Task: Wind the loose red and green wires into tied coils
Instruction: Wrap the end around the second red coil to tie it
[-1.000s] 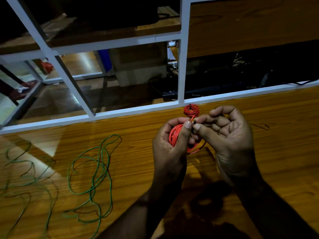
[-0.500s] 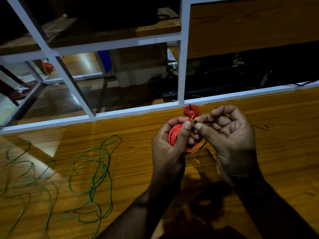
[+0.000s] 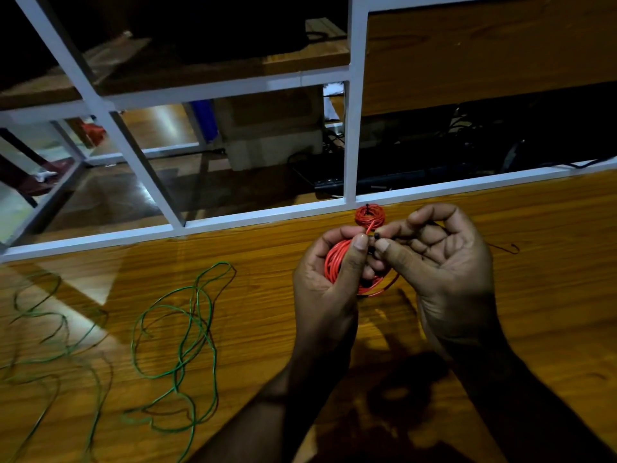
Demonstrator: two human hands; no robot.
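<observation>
My left hand point(image 3: 325, 282) grips a coil of red wire point(image 3: 335, 267) above the wooden table point(image 3: 551, 262), thumb pressed over its top. My right hand point(image 3: 440, 262) pinches a small black tie point(image 3: 377, 236) at the coil's upper edge, thumb tip against my left thumb. Behind my hands, a second red coil point(image 3: 370, 215), tied with a black tie, lies on the table by the white frame. A loose green wire point(image 3: 180, 335) sprawls in loops on the table to the left. Another green wire point(image 3: 50, 345) lies at the far left.
A white metal frame point(image 3: 253, 217) runs along the table's far edge, with a post point(image 3: 352, 128) rising behind the hands. A thin dark tie point(image 3: 507, 248) lies on the table right of my right hand. Shelves and dark cables sit beyond the frame.
Both hands stay in nearly the same place. My right thumb and fingers have shifted slightly on the black tie at the coil's top.
</observation>
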